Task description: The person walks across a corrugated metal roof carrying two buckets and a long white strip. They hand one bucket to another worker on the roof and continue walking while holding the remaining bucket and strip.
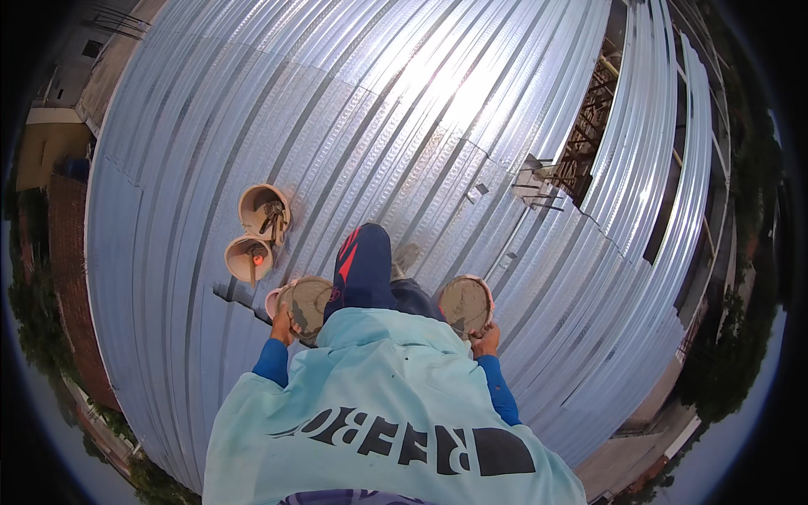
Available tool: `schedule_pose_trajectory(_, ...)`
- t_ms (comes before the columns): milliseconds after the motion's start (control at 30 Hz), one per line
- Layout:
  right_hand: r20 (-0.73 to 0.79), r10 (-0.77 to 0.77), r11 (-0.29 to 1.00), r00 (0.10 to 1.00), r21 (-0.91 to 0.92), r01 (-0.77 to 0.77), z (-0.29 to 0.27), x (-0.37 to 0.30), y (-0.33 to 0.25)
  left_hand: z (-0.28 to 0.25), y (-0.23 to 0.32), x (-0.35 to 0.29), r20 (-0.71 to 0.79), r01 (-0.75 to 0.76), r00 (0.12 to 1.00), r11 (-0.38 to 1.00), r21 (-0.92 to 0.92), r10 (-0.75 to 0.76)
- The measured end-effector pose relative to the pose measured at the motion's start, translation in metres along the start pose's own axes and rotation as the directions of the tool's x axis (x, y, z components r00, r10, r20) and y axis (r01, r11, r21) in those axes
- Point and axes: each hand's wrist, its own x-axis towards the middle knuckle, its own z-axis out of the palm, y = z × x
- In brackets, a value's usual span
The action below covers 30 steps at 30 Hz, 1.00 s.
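Two pails filled to the brim with grey wet mortar are being carried, one on each side of the person's raised knee (362, 265), which is clad in dark blue trousers with a red mark. The left pail (305, 303) hangs just left of that knee, and the left hand (282, 324) is clenched on its near rim, fingers curled over the edge. The right pail (465, 305) hangs just right of the knee, and the right hand (486, 339) grips its near rim in the same way. Both forearms wear bright blue sleeves, and a pale turquoise shirt (379, 404) with large dark lettering fills the view below the knee. Under the knee and all around it spreads a corrugated metal deck (353, 109), silvery and ribbed, with strong glare well above the knee. Up and to the left of the knee, near the left pail but apart from it, stand two more buckets (257, 231) touching each other, tan in colour, each with tools inside. Up and to the right of the knee, well apart, an opening (589, 135) in the deck shows rusty steel framework below.
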Motion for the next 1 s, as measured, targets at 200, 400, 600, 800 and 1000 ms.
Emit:
schedule_pose_trajectory(200,-0.016,-0.012,0.997,1.0,0.078,0.013,0.13,0.0,-0.076,0.134,0.12,0.02,-0.107,0.077,0.992,0.993,0.093,-0.067)
schedule_pose_trajectory(400,-0.037,0.023,0.986,0.999,0.167,-0.017,0.276,-0.024,-0.175,0.285,0.249,0.036,0.162,-0.071,0.985,0.996,0.046,0.063)
schedule_pose_trajectory(600,-0.101,0.045,0.975,0.994,0.223,-0.021,0.436,-0.045,-0.265,0.421,0.399,0.063,0.205,-0.223,0.951,0.973,-0.064,0.231)
schedule_pose_trajectory(800,0.099,0.064,0.981,0.993,0.174,-0.081,0.593,-0.009,-0.327,0.572,0.562,0.073,0.182,-0.363,0.917,0.932,0.014,0.354)
schedule_pose_trajectory(1000,0.198,-0.004,0.982,0.98,0.188,-0.034,0.738,0.052,-0.406,0.717,0.705,0.09,0.181,-0.272,0.95,0.958,0.091,0.253)
